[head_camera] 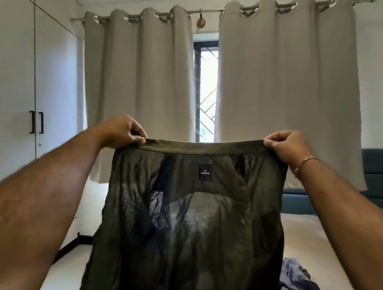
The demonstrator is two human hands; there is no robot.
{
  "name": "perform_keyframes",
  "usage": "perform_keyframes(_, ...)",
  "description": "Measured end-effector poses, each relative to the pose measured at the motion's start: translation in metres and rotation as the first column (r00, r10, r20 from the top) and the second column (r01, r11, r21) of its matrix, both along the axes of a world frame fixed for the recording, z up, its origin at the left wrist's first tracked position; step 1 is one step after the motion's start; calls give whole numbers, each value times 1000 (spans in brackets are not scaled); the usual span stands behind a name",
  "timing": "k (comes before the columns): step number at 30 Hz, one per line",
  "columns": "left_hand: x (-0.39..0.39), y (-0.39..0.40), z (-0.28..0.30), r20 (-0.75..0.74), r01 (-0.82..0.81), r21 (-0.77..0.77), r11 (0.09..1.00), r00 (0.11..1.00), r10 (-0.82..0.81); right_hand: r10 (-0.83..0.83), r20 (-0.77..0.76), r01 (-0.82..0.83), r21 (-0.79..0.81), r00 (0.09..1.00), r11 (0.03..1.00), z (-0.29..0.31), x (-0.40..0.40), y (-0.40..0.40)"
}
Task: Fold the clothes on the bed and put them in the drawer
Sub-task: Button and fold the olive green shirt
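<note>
A thin olive-green garment [189, 221] hangs in the air in front of me, stretched by its waistband, with a small dark label near the top middle. My left hand [122, 132] pinches the band's left end. At the right end, my right hand [289, 147] pinches the band; a thin bracelet sits on that wrist. The cloth hangs down over the white bed [300, 238] and hides most of it. A blue-grey garment [297, 278] lies crumpled on the bed at the lower right. No drawer shows.
Beige curtains [140, 92] cover the window on the far wall, with a bright gap in the middle. A white wardrobe [10, 87] with two black handles stands at the left. A teal padded headboard [378, 180] is at the right.
</note>
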State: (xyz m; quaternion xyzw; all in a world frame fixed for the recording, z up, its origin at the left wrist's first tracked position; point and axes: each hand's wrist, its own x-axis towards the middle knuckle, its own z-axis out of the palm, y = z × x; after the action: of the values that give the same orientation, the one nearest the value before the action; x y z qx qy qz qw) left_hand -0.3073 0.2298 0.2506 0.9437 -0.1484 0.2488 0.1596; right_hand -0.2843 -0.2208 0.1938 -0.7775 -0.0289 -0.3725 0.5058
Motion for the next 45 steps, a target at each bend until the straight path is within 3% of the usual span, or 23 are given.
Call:
perform_keyframes(2, 8, -5, -22, -50, -43, 86, 995, 998, 47, -103, -12, 99, -178, 995, 979, -19, -8, 4)
perform_keyframes(4, 22, -13, -63, -80, -59, -17, 998, 995, 57, -182, -72, 153, -293, 981, 944, -54, -13, 10)
perform_keyframes(6, 35, -23, -118, -101, -94, -217, 972, 992, 74, -215, -182, 156, -292, 960, 944, -104, -12, 14)
perform_keyframes(9, 50, -44, -220, -140, -193, -512, 837, 980, 141, -151, -287, 125, -107, 946, 986, -194, -2, 26)
perform_keyframes(13, 46, -92, -364, -179, -185, -731, 657, 981, 76, 67, -355, 45, 298, 933, 954, -319, -3, 73)
perform_keyframes(14, 37, -102, -384, -159, -174, -774, 609, 984, 80, 103, -330, 65, 462, 938, 885, -339, -6, 87)
perform_keyframes(16, 29, -121, -435, -196, -226, -834, 504, 974, 112, 172, -348, 168, 757, 921, 632, -385, -7, 108)
perform_keyframes(18, 18, -131, -473, -256, -278, -880, 386, 961, 109, 240, -388, 255, 860, 890, 443, -423, -13, 123)
perform_keyframes(20, 5, -139, -489, -281, -294, -898, 327, 956, 90, 329, -392, 262, 889, 859, 376, -441, -23, 135)
perform_keyframes(24, -22, -153, -495, -188, -174, -887, 429, 982, 10, 380, -363, 170, 874, 851, 455, -444, -41, 152)
perform_keyframes(29, -39, -159, -487, -60, -36, -835, 549, 998, -27, 404, -383, 7, 734, 831, 680, -420, -61, 157)
perform_keyframes(32, -45, -166, -499, -47, -6, -815, 580, 997, -57, 407, -404, -21, 688, 820, 725, -417, -71, 159)
perform_keyframes(40, -38, -185, -521, -300, -242, -928, 285, 937, -180, 480, -397, 57, 813, 782, 579, -433, -65, 164)
perform_keyframes(45, -32, -184, -520, -357, -321, -926, 199, 916, -182, 455, -417, 65, 789, 787, 611, -441, -64, 165)
